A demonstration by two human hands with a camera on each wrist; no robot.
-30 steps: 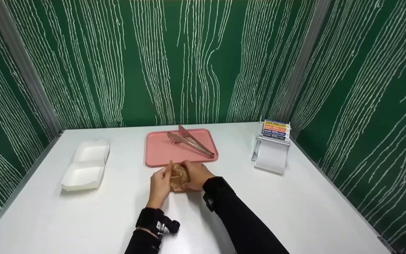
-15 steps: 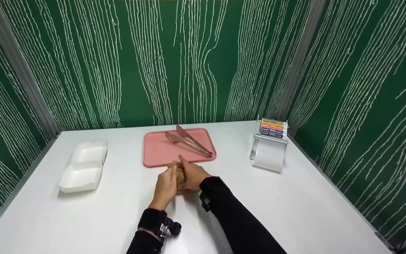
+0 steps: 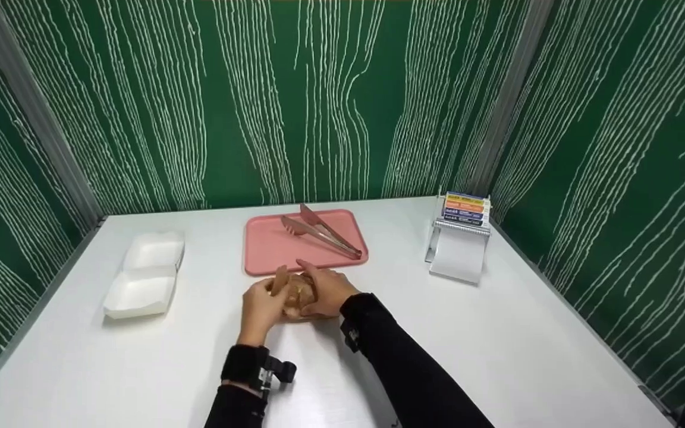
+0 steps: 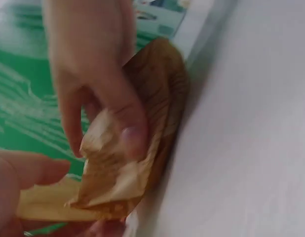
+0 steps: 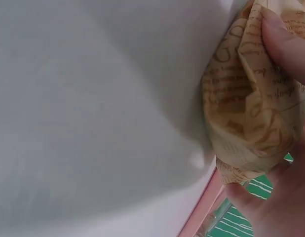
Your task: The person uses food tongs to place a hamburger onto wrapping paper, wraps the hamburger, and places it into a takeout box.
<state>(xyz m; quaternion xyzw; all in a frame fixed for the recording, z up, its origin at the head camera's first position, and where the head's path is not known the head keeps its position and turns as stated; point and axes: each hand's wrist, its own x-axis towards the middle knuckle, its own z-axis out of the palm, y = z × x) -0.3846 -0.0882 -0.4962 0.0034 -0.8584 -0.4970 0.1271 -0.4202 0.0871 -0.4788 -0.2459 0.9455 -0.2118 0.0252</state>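
A bundle (image 3: 298,295) wrapped in brown printed paper lies on the white table, just in front of the pink tray. Lettering on the paper (image 5: 236,89) shows in the right wrist view; what it wraps is hidden. My left hand (image 3: 260,310) pinches a raised flap of the paper (image 4: 49,200) at the bundle's left side, between thumb and fingers. From the right, my right hand (image 3: 332,292) holds the bundle, thumb on the near side and fingers around the far side.
Metal tongs (image 3: 324,238) lie on the pink tray (image 3: 265,252) behind the hands. An open white takeaway box (image 3: 140,294) stands at the left. At the back right is a metal holder (image 3: 460,252) with a white sheet and colourful small boxes (image 3: 464,208).
My left hand first moved right, close against the bundle, then drew back left with a paper flap between its fingers. My right hand has stayed at the bundle's right side.
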